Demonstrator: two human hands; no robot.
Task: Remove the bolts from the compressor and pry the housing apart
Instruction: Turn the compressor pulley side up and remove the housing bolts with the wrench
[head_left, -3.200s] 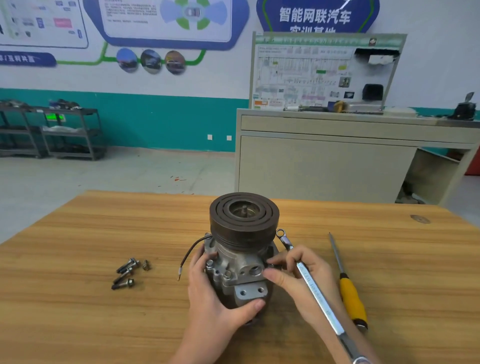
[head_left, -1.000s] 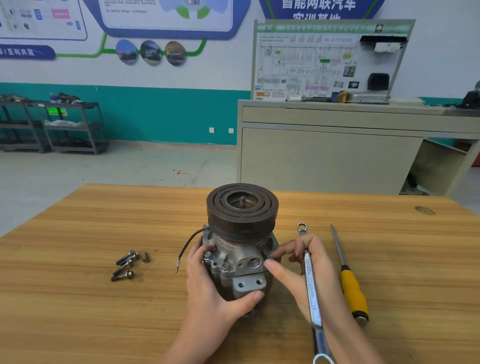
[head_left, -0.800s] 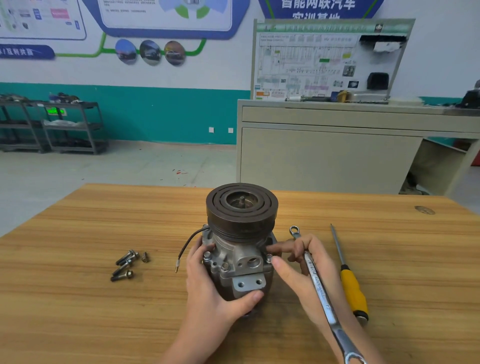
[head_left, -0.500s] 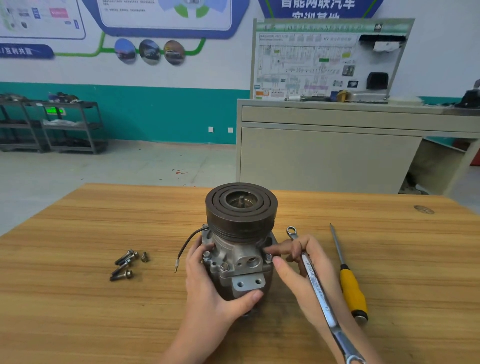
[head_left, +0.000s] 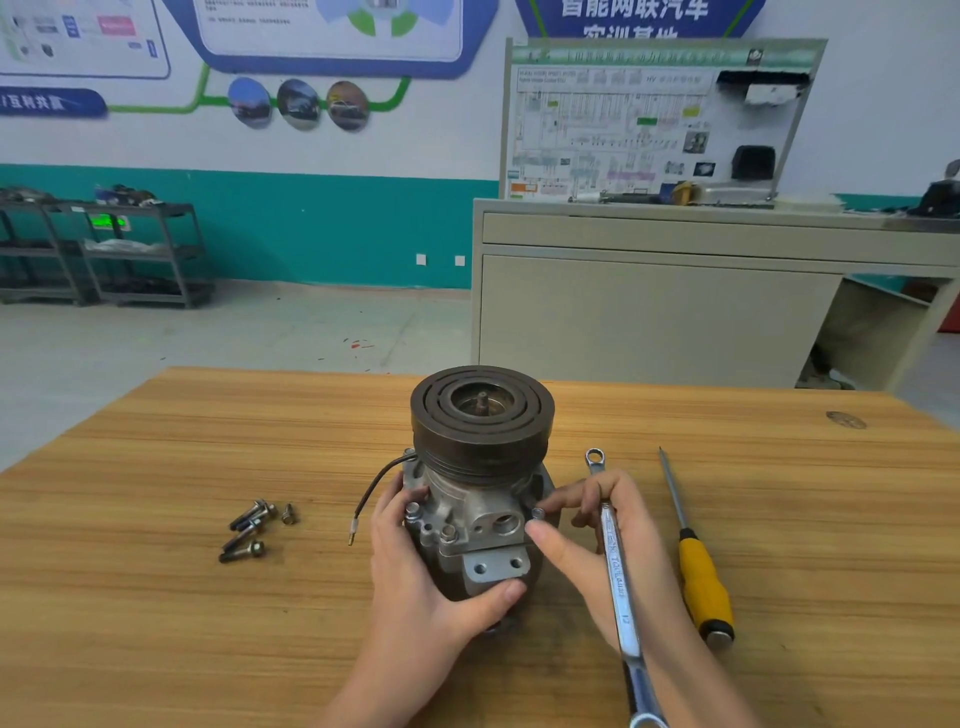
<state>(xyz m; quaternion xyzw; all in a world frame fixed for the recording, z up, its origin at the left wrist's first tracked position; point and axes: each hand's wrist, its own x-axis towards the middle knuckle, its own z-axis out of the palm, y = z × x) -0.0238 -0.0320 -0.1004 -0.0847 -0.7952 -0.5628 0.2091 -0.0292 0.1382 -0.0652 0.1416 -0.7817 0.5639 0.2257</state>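
Partly hidden: compressor (head_left: 480, 499) base behind left hand (head_left: 415, 571) | wrench (head_left: 618, 582) end cropped

Grey compressor (head_left: 475, 514) upright on dark pulley-topped end, four loose bolts (head_left: 249, 530) lying well left

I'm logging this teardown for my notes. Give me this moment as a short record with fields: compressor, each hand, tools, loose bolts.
compressor: compressor stands on the table, pulley end up
left hand: left hand grips the housing's left side, thumb under the bracket
right hand: right hand holds the wrench; thumb and finger pinch a bolt on the housing's right side
screwdriver: screwdriver lies on the table, right of the right hand
loose bolts: loose bolts lie on the table, left of the compressor
bolts still seated: at least two more on the near face
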